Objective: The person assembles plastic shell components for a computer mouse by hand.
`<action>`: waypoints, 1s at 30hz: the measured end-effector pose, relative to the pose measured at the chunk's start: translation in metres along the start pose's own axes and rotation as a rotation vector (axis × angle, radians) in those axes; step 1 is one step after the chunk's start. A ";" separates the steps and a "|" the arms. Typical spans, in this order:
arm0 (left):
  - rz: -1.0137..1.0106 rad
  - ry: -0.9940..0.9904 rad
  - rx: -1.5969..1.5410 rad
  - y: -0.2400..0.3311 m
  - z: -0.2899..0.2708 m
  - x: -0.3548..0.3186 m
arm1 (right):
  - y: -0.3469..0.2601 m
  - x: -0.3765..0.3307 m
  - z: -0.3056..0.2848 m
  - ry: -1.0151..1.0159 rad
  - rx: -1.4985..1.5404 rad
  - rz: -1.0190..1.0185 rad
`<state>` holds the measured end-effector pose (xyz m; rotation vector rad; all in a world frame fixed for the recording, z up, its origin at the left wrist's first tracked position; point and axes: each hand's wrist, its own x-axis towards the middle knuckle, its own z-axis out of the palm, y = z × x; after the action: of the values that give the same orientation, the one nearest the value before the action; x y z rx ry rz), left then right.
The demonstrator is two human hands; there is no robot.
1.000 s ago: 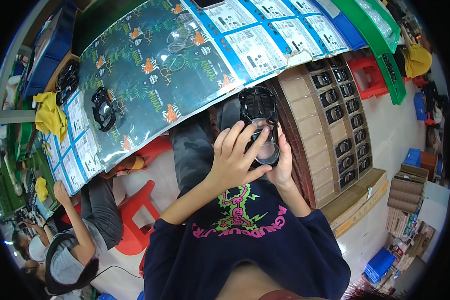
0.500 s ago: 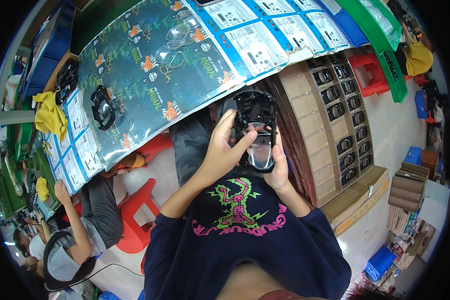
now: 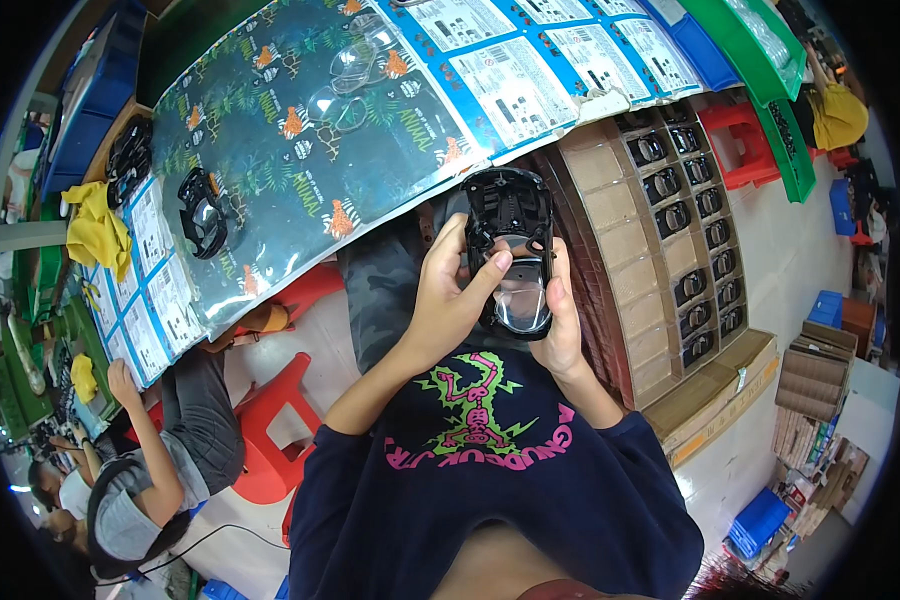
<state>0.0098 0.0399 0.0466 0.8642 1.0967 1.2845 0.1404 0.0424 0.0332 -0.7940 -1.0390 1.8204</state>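
A black toy car body with a clear window piece set in it is held upright above my lap, just off the table edge. My left hand grips its left side, the thumb pressing near the middle by the clear piece. Round the right side closes my right hand, its thumb at the edge of the clear piece. Fingers behind the body are hidden. On the table lie another black car body at the left and loose clear window pieces farther back.
At my right stands a divided cardboard box holding several black car bodies. Printed sheets cover the table. Green trays, a red stool and a yellow cloth lie around. A co-worker sits at the left beside a red stool.
The car body has tilted slightly and shifted a little in my hands. Both hands keep their hold, with small thumb movement.
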 end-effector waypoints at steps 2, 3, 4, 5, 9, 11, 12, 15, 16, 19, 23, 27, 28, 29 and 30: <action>0.171 -0.024 0.177 -0.010 -0.005 0.003 | -0.002 0.002 0.005 0.029 0.053 -0.033; 0.170 -0.022 0.177 -0.011 -0.005 0.004 | -0.002 0.001 0.005 0.029 0.053 -0.031; 0.165 -0.014 0.124 -0.011 -0.002 0.004 | -0.003 0.001 0.005 0.029 0.081 0.011; 0.161 -0.006 0.071 -0.010 0.001 0.004 | -0.003 0.000 0.005 0.029 0.109 0.053; 0.101 0.020 -0.050 -0.011 0.004 0.005 | 0.004 0.001 0.000 0.026 0.109 0.039; 0.157 0.021 0.083 -0.018 -0.001 0.006 | 0.005 0.002 0.000 0.024 0.099 -0.002; 0.156 0.019 0.081 -0.016 0.000 0.007 | 0.005 0.002 0.001 0.026 0.098 -0.001; 0.150 0.057 0.011 -0.014 0.002 0.010 | 0.005 0.001 0.002 0.028 0.044 0.013; 0.187 0.057 0.062 -0.016 0.000 0.011 | 0.002 0.001 0.002 0.030 0.032 0.022; 0.231 0.091 0.178 -0.026 -0.008 0.012 | -0.005 0.005 0.002 0.005 -0.163 0.074; 0.268 0.140 0.299 -0.024 -0.007 0.010 | -0.009 0.012 0.007 0.071 -0.260 0.131; 0.250 0.086 0.339 -0.025 -0.010 0.010 | -0.010 0.011 0.006 0.076 -0.274 0.073; 0.263 0.066 0.342 -0.025 -0.009 0.010 | -0.010 0.011 0.006 0.078 -0.273 0.072; 0.277 0.047 0.345 -0.024 -0.009 0.010 | -0.009 0.011 0.005 0.086 -0.262 0.089; 0.276 0.045 0.346 -0.025 -0.008 0.010 | -0.008 0.010 0.005 0.093 -0.250 0.107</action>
<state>0.0085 0.0459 0.0193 1.2859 1.2913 1.3643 0.1349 0.0523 0.0417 -1.0921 -1.1972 1.7449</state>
